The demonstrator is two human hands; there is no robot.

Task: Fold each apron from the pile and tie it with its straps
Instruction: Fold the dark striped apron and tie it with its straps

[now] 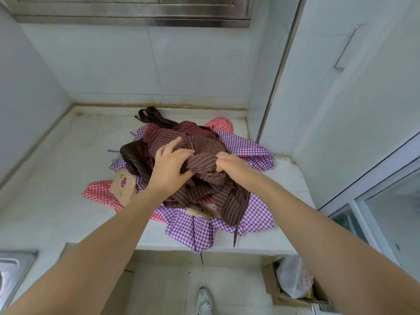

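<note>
No word, number or brand can be read anywhere. The beige patch on the red-check apron bears a pink printed figure with a small dark squiggle above it, which may be a letter or mere ornament; it is too small to tell. The white bag in the box on the floor carries reddish print, blurred past reading.

bright, even, soft daylight with faint shadows; wide-angle lens bends the edges of the frame; slight blur all over, strongest lower left
</note>
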